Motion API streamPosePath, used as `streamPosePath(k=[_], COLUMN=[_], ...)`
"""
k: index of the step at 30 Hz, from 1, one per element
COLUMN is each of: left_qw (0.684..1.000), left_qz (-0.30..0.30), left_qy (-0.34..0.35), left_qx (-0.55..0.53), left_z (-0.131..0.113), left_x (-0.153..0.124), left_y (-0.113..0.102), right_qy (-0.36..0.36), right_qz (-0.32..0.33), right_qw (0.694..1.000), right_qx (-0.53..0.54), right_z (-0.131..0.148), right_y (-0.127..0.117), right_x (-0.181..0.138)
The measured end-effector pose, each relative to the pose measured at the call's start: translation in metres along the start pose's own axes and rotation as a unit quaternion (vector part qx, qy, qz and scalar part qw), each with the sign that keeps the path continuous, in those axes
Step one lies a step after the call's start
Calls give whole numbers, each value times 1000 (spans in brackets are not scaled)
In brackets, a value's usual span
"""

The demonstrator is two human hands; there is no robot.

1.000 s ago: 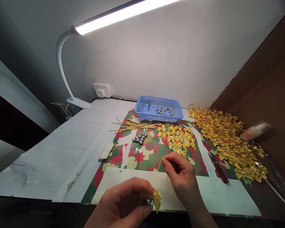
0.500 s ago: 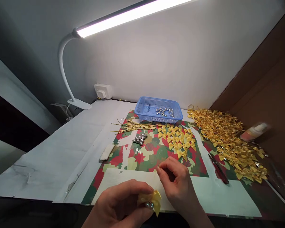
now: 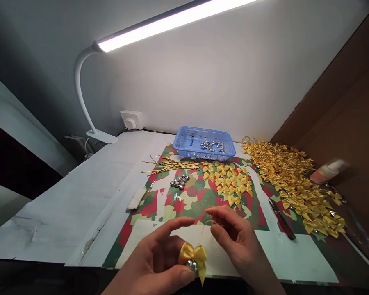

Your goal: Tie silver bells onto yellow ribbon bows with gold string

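Observation:
My left hand (image 3: 160, 258) holds a yellow ribbon bow (image 3: 194, 255) low over the front edge of the table. A shiny silver jingle bell (image 3: 192, 265) sits at the bow's middle, against my thumb; my left index finger is raised off the bow. To the right, my right hand (image 3: 236, 237) has its fingers curled around a thin pale golden tie (image 3: 207, 223), only partly visible. Beyond my hands, loose yellow bows (image 3: 230, 184) lie spread on the patterned mat, with a small cluster of silver bells (image 3: 179, 181) and a bunch of golden ties (image 3: 172, 164) to their left.
A blue basket (image 3: 204, 153) with silver bells stands at the back. Finished-looking bows form a heap (image 3: 285, 172) on the right, beside dark-handled scissors (image 3: 283, 221) and a bottle (image 3: 327, 171). A white pad (image 3: 137, 199) lies left; a lamp (image 3: 172, 26) hangs above.
My left index finger has lifted off the bow, which now faces the camera with its bell showing more. My right fingers have parted slightly, and the thin tie shows beside them.

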State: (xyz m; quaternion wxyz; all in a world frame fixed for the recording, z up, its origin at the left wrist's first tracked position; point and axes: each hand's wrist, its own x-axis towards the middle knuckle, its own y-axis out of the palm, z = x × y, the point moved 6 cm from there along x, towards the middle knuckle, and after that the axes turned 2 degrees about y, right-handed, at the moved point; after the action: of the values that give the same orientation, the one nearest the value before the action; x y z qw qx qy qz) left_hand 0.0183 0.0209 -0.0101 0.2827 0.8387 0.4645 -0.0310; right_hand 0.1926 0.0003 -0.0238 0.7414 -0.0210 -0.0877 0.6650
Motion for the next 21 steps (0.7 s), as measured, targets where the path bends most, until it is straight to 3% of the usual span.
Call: streamPosePath(k=[3, 5, 11, 14, 17, 21], left_qw=[998, 996, 992, 996, 994, 977], left_qz=[32, 57, 73, 71, 29, -14], left_qy=[-27, -38, -94, -55, -15, 28], left_qx=[-36, -53, -40, -3, 105, 212], left_z=[4, 6, 16, 13, 5, -8], left_x=[5, 7, 13, 15, 12, 7], left_y=[4, 8, 10, 0, -16, -20], right_qy=[36, 28, -34, -51, -38, -26], right_qz=[95, 121, 86, 51, 25, 4], right_qw=[986, 979, 980, 991, 999, 991], right_qx=[134, 163, 175, 116, 5, -133], right_z=[2, 6, 10, 15, 18, 16], right_y=[10, 18, 26, 20, 14, 13], right_x=[-8, -12, -10, -12, -17, -24])
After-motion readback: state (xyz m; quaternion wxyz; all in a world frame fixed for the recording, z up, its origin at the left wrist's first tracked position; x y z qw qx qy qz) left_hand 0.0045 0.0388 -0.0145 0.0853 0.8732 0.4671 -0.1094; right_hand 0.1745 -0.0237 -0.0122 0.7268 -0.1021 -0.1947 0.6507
